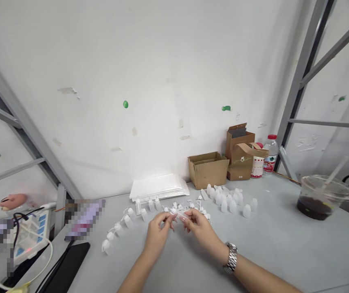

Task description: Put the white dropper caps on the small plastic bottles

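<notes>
My left hand (157, 234) and my right hand (201, 230) meet over the middle of the table, both closed. Pinched in the right fingers is a small translucent plastic bottle (180, 214), lying almost level. The left fingertips grip its white cap end; fingers partly hide it. Just behind the hands lie several loose white caps (205, 212). To the left, several small capped bottles (128, 221) stand in a curved row. On the right stand several cloudy bottles without visible caps (232, 206).
A white stack of flat sheets or packs (159, 187), a cardboard box (209, 173) and a brown paper bag (240, 156) stand along the wall. A drink cup (314, 207) with a straw is at right. On the left are a black slab (67, 266) and a power strip (32, 240).
</notes>
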Tool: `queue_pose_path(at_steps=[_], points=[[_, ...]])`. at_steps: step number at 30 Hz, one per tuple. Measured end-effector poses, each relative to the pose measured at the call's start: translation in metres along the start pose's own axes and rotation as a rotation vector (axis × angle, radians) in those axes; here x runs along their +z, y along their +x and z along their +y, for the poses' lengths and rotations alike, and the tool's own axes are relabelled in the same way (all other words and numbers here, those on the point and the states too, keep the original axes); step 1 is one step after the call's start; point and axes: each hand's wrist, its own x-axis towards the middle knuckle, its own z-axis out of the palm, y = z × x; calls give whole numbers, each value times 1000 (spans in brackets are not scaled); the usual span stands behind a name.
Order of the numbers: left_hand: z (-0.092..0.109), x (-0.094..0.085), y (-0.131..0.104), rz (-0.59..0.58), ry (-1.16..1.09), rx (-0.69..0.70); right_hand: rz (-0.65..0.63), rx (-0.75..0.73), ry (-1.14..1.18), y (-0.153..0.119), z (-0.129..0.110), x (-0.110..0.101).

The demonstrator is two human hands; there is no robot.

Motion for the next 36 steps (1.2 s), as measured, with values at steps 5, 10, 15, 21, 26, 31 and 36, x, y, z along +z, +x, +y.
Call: queue_pose_path(at_steps=[5,10,15,21,26,31,36], points=[[1,3,-2,-55,7,14,27,27,3,0,1,-1],[-3,0,2,56,-160,-107,62,35,87,4,0,-3],[-6,-6,9,169,-563,-259,54,23,93,5,-2,-4],[-8,-12,12,160,-950,-384,-51,-62,-86,-6,-13,-2],[-6,-12,13,71,-974,-422,-29,-105,-237,-11,-18,-3],[-4,-9,12,3,-933,-389,-9,-119,-270,-10,-16,-3],[-5,-8,10,-35,-906,-351,-4,-127,-265,-11,-15,-2]])
